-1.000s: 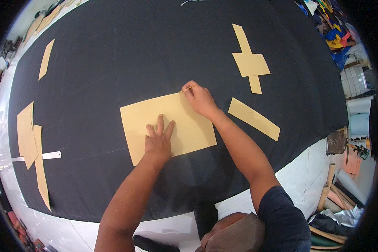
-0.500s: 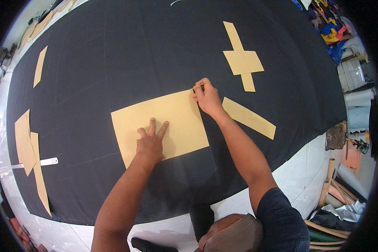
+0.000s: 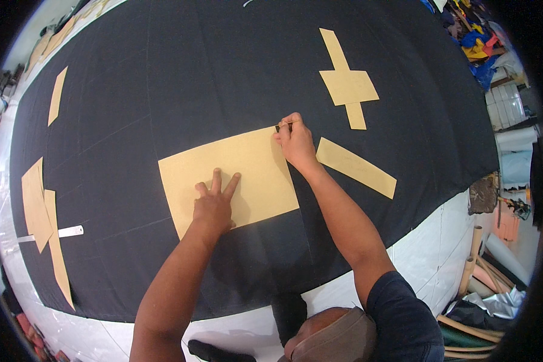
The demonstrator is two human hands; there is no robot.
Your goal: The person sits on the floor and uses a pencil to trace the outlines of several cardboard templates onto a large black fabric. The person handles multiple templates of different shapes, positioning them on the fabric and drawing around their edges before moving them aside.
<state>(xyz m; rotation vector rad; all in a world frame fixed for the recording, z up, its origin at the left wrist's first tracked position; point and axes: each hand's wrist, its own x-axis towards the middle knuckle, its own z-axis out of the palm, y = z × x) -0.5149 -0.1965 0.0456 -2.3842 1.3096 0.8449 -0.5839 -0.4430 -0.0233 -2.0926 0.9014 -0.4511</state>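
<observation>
A large tan paper pattern piece (image 3: 247, 157), roughly rectangular, lies on a wide sheet of black cloth (image 3: 223, 78). My left hand (image 3: 213, 202) presses flat on it near its lower edge, fingers spread. At the piece's upper right corner, my right hand (image 3: 295, 142) pinches a thin pencil-like stick (image 3: 285, 124). Its tip is close to the corner where paper meets cloth; whether it touches cannot be made out. Beside my right forearm lies a tan paper strip (image 3: 357, 168).
More tan pattern pieces lie at the upper right (image 3: 349, 86) and far left (image 3: 36, 205). A white ruler (image 3: 72, 231) sits partly under the left ones. Faint pale lines cross the cloth. Rolls and tubes (image 3: 469, 265) stand by the right edge, past white floor tiles (image 3: 431, 241).
Both hands stay in nearly the same spots on and beside the large paper piece. The stick in my right hand tilts slightly differently. The view shifts a little.
</observation>
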